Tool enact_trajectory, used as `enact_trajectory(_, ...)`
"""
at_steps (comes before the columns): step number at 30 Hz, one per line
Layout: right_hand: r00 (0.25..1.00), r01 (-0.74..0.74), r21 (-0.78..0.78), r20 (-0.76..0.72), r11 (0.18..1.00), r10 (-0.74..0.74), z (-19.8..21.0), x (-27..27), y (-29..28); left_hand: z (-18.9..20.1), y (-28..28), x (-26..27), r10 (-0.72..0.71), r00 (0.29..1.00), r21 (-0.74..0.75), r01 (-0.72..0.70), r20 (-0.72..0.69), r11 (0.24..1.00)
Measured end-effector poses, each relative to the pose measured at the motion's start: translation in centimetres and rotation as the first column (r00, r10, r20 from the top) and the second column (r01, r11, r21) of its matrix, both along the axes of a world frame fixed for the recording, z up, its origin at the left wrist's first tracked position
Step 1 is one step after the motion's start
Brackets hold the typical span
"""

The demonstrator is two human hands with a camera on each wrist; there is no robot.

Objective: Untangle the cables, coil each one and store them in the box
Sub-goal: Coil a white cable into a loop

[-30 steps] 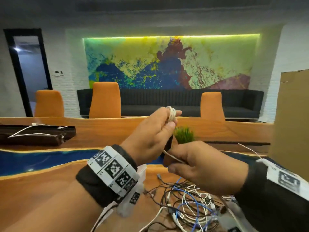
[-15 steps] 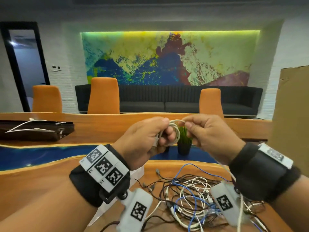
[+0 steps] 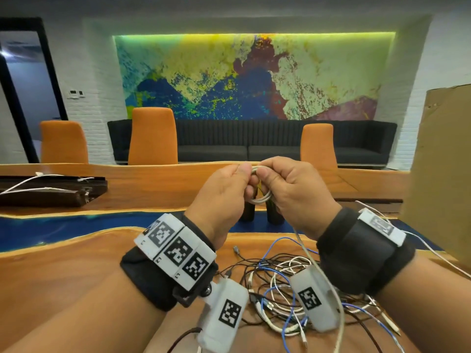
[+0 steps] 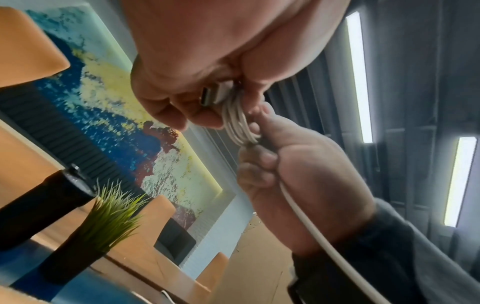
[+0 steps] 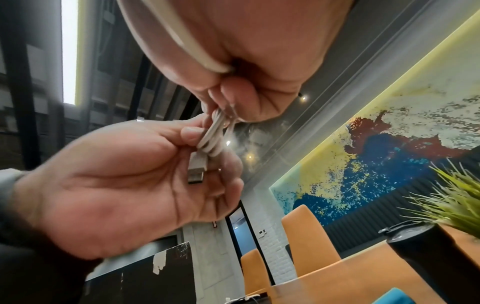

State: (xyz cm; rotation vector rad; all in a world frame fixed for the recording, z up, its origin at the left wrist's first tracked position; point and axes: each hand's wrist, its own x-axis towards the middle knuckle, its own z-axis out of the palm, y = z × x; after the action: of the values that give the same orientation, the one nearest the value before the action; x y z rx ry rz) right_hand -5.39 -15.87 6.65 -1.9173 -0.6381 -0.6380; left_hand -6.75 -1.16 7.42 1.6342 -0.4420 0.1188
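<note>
Coiling of one white cable is judged to be under way, above the near edge of the table. The small coil is held in the air between both hands: the left hand pinches the gathered loops between thumb and curled fingers, with the USB plug tucked against them, presumably so that the turns cannot spring apart. The right hand is closed round the same bundle from the other side, and the free tail is seen in the left wrist view to run out under its fingers and down past the wrist, probably so that slack can be fed turn by turn. The remaining cables, black, white and blue, lie tangled on the table directly below the hands, between the wrists. A cardboard box stands at the right edge of the table, well apart from the coil; only one wall is in view, so its contents cannot be told. How many turns are wound cannot be counted, as the fingers cover most of the coil. The far end of the tail is cut off at the bottom of the head view. A small green plant in a dark pot is largely hidden behind the hands.
</note>
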Motion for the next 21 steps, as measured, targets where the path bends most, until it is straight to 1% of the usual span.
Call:
enact_trajectory(2, 0.997, 0.066, -0.016, 0.052, 0.998, -0.065, -0.1, 0.2, 0.1, -0.1, -0.3, -0.1, 0.025, 1.000, -0.019, -0.025, -0.007, 0.999)
enact_trajectory(4, 0.992, 0.089, -0.005, 0.086, 0.996, -0.088, 0.0, 0.1, 0.1, 0.0, -0.1, -0.2, -0.002, 1.000, -0.002, 0.002, -0.012, 1.000)
enact_trajectory(7, 0.997, 0.052, 0.021, 0.062, 0.998, -0.054, -0.1, 0.1, -0.1, 0.5, 0.9, 0.2, -0.078, 0.996, 0.097, 0.082, -0.047, 0.992)
enact_trajectory(8, 0.998, 0.032, 0.020, 0.048, 0.999, -0.032, -0.2, 0.1, -0.2, 0.7, 1.3, 0.4, -0.122, 0.989, 0.100, 0.130, -0.079, 0.986)
enact_trajectory(10, 0.999, -0.035, 0.034, 0.003, 0.999, 0.035, -0.4, 0.0, -0.4, 0.8, 2.0, 0.7, -0.230, 0.958, 0.021, 0.237, -0.169, 0.971)
enact_trajectory(12, 0.994, -0.095, 0.065, -0.040, 0.993, 0.098, -0.3, -0.2, -0.6, 0.6, 2.5, 0.8, -0.340, 0.911, -0.142, 0.314, -0.235, 0.939)
enact_trajectory(15, 0.994, -0.110, 0.075, 0.004, 0.991, 0.110, 0.3, -0.5, -0.6, -0.1, 2.3, 0.4, -0.450, 0.854, -0.362, 0.345, -0.262, 0.866)
enact_trajectory(18, 0.993, -0.114, 0.104, 0.043, 0.988, 0.110, 0.8, -0.7, -0.4, -0.3, 1.6, 0.3, -0.501, 0.834, -0.496, 0.342, -0.232, 0.798)
enact_trajectory(21, 0.992, -0.114, 0.108, 0.066, 0.988, 0.107, 1.1, -0.9, -0.4, -0.1, 1.0, 0.2, -0.482, 0.855, -0.553, 0.313, -0.190, 0.772)
